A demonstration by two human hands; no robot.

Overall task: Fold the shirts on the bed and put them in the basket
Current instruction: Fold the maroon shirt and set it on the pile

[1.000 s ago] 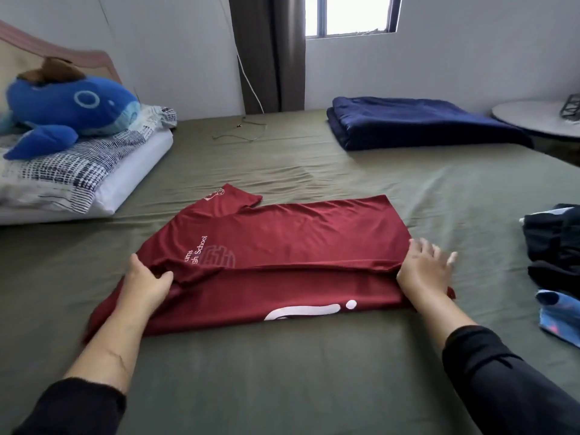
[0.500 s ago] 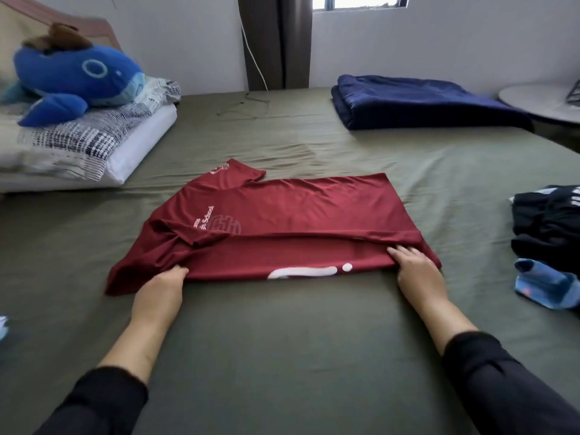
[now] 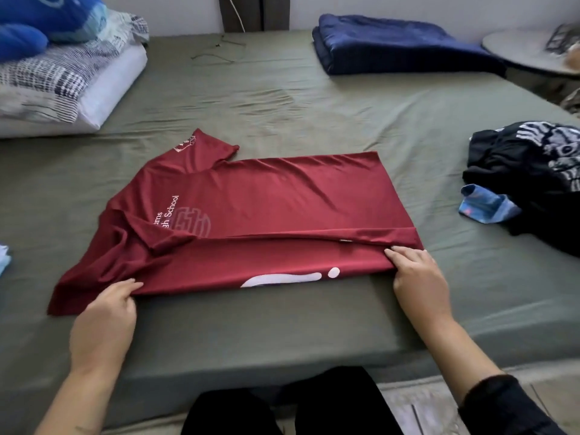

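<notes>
head view: red shirt (image 3: 257, 215) is laid sideways near the front edge of the bed (image 3: 282, 98), collar end toward the left edge, hem toward the right. near long side is already folded over, crease running left to right. left hand (image 3: 103, 315) is pinched on the near fold at the sleeve end, thumb on top. right hand (image 3: 417, 274) is placed at the hem corner, fingers hooked into the fold; whether cloth is actually gripped cannot be told.

change vs a second ago: both hands have been drawn back from the upper layer to the near edge, and the view is tipped down. judged as the first lengthwise fold being set and squared.

sleeve is still out at the far side; further folds needed. unfolded dark clothes (image 3: 527, 177) are piled at the right edge. no basket is seen.
</notes>
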